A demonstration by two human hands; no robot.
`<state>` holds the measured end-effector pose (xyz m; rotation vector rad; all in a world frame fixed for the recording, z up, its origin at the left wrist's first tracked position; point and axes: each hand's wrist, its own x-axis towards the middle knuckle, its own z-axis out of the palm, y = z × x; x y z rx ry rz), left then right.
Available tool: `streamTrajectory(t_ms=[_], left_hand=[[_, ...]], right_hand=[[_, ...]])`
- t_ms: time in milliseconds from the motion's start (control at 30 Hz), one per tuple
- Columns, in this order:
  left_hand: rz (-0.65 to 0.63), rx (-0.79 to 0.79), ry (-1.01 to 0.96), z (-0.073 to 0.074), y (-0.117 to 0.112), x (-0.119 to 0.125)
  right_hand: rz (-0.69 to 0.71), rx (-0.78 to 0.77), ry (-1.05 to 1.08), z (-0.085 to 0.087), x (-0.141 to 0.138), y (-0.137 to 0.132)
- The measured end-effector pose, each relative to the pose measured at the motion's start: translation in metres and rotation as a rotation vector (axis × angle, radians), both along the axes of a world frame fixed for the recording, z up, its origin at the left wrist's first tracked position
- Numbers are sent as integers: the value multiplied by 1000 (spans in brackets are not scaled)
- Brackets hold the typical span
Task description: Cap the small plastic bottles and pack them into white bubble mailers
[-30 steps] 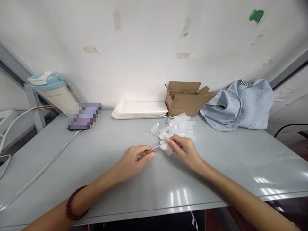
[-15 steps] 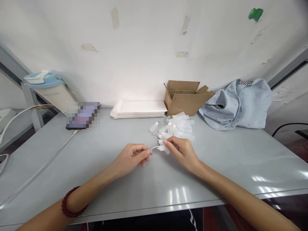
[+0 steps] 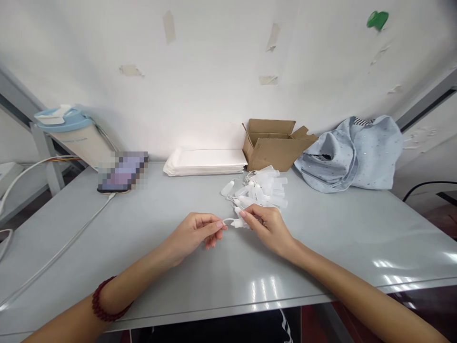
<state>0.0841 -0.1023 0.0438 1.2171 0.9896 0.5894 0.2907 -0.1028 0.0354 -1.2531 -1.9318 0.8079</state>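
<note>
My right hand (image 3: 272,227) is closed on a small white squeeze bottle (image 3: 236,223), its nozzle end pointing left and its body mostly hidden by my fingers. A thin white strap (image 3: 227,220) curves from the nozzle end to my left hand (image 3: 198,232). There my thumb and forefinger pinch the strap's end, which is largely covered by the fingertips. Just beyond my right hand lies a pile of similar translucent bottles (image 3: 268,183). A single bottle (image 3: 227,188) rests at the pile's left side.
Behind the pile stands an open cardboard box (image 3: 274,155), with a stack of white envelopes (image 3: 210,162) to its left. A pale blue cloth bag (image 3: 374,159) sits at right. On the left are a charging phone (image 3: 123,172), its cable (image 3: 71,243) and a lidded tumbler (image 3: 82,143).
The bottle in my right hand has shifted slightly left, and its nozzle end is closer to my left fingertips. The pile has stayed put.
</note>
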Motion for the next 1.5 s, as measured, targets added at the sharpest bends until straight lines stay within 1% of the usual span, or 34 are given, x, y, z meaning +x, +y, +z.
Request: streamTrajectory(t_ms=[300,667,833,1067,1233,1500], left_hand=[[1,-30,-11,0,0,0],[-27,-57,-40,-4,1,-3],[-36,-71,-52,-4,1,-3],[-39,-60,-52,-3,-1,-3],[-28,-53,-52,-3,-2,-1],[101,1,-69,-3,-15,9]], right_hand=[[-30,-1,10,-1,-1,-1],[-23,9,1,0,-2,-2],[-17,41,-10,-1,-2,-1],[10,169,-41,-3,-1,-2],[20,296,-69,-6,-1,-4],[11,547,-131,-9,-1,-7]])
